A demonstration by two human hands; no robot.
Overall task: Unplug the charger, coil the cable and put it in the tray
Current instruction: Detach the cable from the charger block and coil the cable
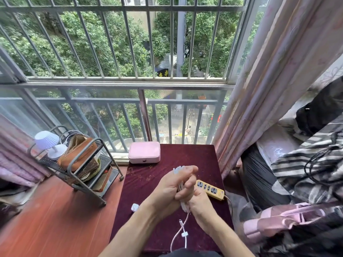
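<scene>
Above the maroon-covered table (157, 175), my left hand (172, 184) is closed around a bundle of white cable loops (182, 204); loop ends stick out above its fingers. My right hand (200, 206) grips the same bundle from below. The loose end of the cable (181, 230) hangs down toward me, with a small white clip on it. The white charger plug (135, 207) lies on the cloth, left of my left wrist, apart from the cable. A yellow power strip (209, 189) lies just right of my hands with no plug in its sockets.
A pink case (144, 152) stands at the table's far edge by the window railing. A metal rack (81, 164) with a lamp, a brown bag and books stands to the left on the red floor. Curtains and piled fabric crowd the right side.
</scene>
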